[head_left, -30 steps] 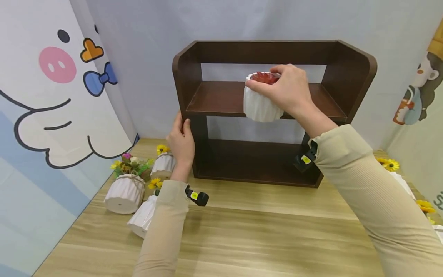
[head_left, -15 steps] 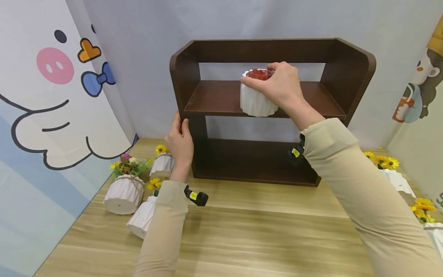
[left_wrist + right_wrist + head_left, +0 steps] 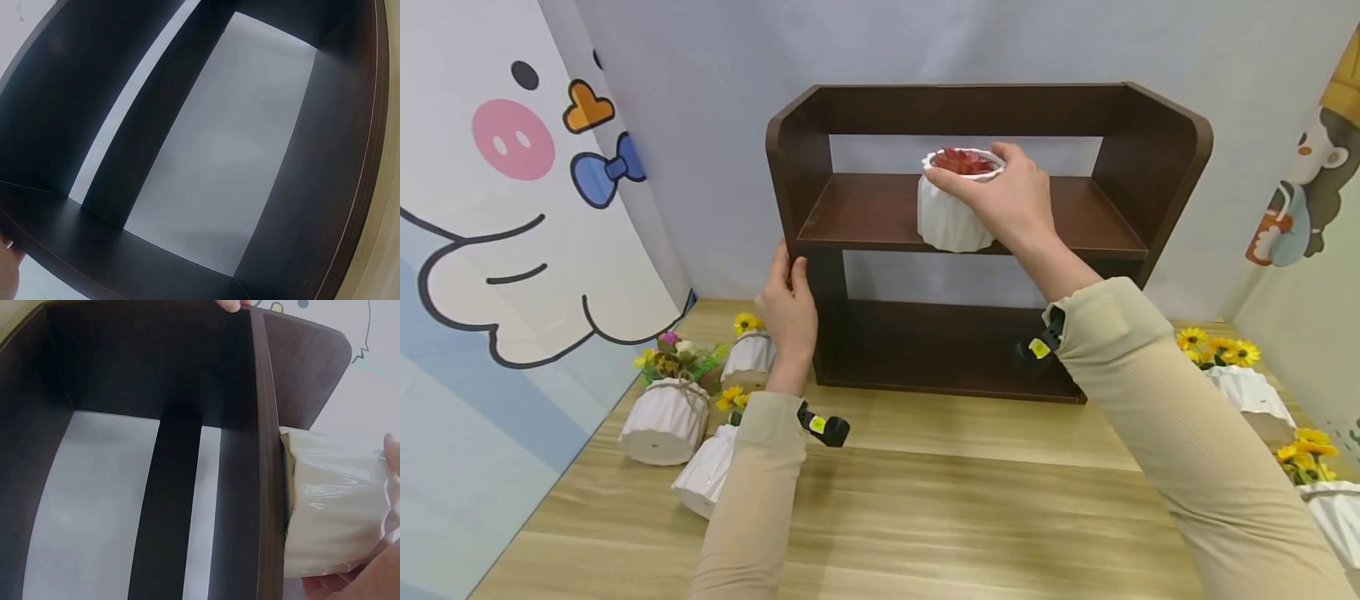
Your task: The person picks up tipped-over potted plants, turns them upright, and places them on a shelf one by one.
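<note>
My right hand (image 3: 1015, 196) pinches the rim of a white fluted flowerpot (image 3: 951, 217) with a red succulent (image 3: 958, 161) in it. Upright, the pot stands at the front of the upper board (image 3: 865, 208) of a dark brown two-tier shelf (image 3: 970, 108). In the right wrist view, the pot's base (image 3: 289, 487) lies right along that board's front edge. My left hand (image 3: 788, 312) rests against the outside of the shelf's left side panel, fingers pointing up and thumb by its front edge.
Several white pots with artificial flowers lie tipped on the wooden table (image 3: 925, 500): a mixed bouquet pot (image 3: 666, 421) and yellow-flowered ones at left, two more yellow-flowered pots (image 3: 1255, 400) at right. A grey cloth backdrop (image 3: 700, 125) hangs behind the shelf.
The right hand has brought the succulent pot slightly left and back onto the upper board. Its fingers have shifted right, showing more of the rim. The left hand stays at the side panel.
</note>
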